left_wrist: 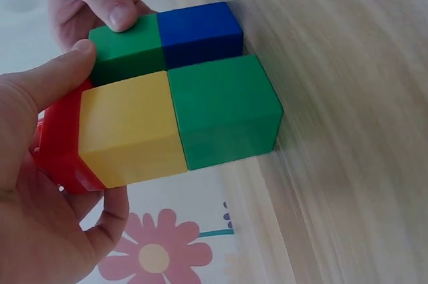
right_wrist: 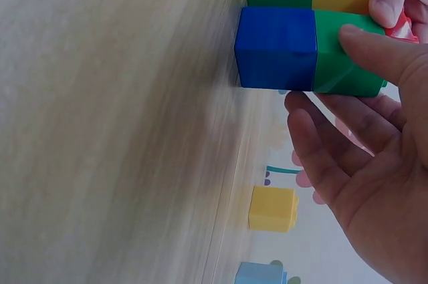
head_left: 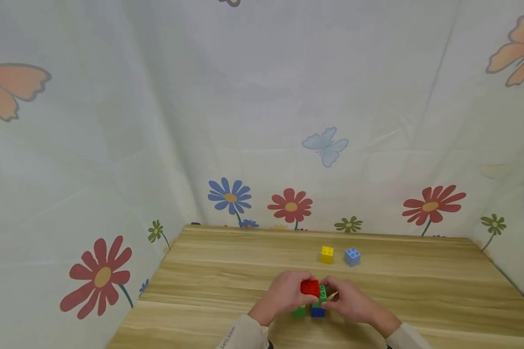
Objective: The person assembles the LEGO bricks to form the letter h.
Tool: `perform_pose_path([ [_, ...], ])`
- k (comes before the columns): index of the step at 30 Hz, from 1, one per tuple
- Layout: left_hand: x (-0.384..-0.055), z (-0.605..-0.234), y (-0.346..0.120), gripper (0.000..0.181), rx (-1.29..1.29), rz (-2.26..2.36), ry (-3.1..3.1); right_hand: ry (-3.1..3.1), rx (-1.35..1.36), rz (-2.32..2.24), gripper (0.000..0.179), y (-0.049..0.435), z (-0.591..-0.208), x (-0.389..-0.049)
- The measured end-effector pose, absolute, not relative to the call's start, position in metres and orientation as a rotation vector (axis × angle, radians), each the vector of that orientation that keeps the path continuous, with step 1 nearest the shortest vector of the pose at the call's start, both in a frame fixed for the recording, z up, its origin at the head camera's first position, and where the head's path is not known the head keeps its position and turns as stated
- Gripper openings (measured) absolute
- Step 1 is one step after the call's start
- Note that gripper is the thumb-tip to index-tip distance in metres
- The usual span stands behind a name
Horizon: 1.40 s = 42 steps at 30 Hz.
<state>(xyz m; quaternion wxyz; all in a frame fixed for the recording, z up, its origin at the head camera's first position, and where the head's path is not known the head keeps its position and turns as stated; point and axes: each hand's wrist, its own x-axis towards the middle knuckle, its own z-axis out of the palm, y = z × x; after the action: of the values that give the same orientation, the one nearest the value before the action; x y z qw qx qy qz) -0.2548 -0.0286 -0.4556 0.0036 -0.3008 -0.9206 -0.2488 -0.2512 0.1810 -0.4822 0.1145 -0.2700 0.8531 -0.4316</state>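
Note:
Two stacks of toy building blocks stand side by side on the table. In the left one, a red block (left_wrist: 63, 138) tops a yellow block (left_wrist: 134, 133), with a green block (left_wrist: 227, 113) at the bottom. My left hand (head_left: 286, 291) grips the red block between thumb and fingers. Beside it, the other stack has a studded green block (right_wrist: 344, 57) over a blue block (right_wrist: 277, 50). Thumb and fingers of my right hand (head_left: 351, 300) pinch that upper green block. The red block reaches over toward the right stack; whether it is seated there is hidden by the hands.
Farther back on the wooden table (head_left: 227, 261) sit a yellow block (head_left: 326, 255) and a light blue block (head_left: 352, 257), a little apart. A pale curtain (head_left: 262, 106) printed with flowers and butterflies hangs behind the table and along its sides.

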Motion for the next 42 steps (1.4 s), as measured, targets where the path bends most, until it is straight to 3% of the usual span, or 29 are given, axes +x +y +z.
perform_pose_path([
  [13,-0.266,-0.469,-0.044,0.043,-0.857,-1.065,-2.923,2.589,-0.782,-1.232,0.035,0.180,-0.478,-0.251],
  [34,-0.270,-0.472,-0.061,0.029,-0.837,-1.229,-2.898,2.753,-0.805,-1.032,0.041,0.198,-0.481,-0.261],
  [42,-0.270,-0.474,-0.060,0.031,-0.844,-1.216,-2.908,2.940,-0.794,-0.947,0.033,0.212,-0.479,-0.272],
])
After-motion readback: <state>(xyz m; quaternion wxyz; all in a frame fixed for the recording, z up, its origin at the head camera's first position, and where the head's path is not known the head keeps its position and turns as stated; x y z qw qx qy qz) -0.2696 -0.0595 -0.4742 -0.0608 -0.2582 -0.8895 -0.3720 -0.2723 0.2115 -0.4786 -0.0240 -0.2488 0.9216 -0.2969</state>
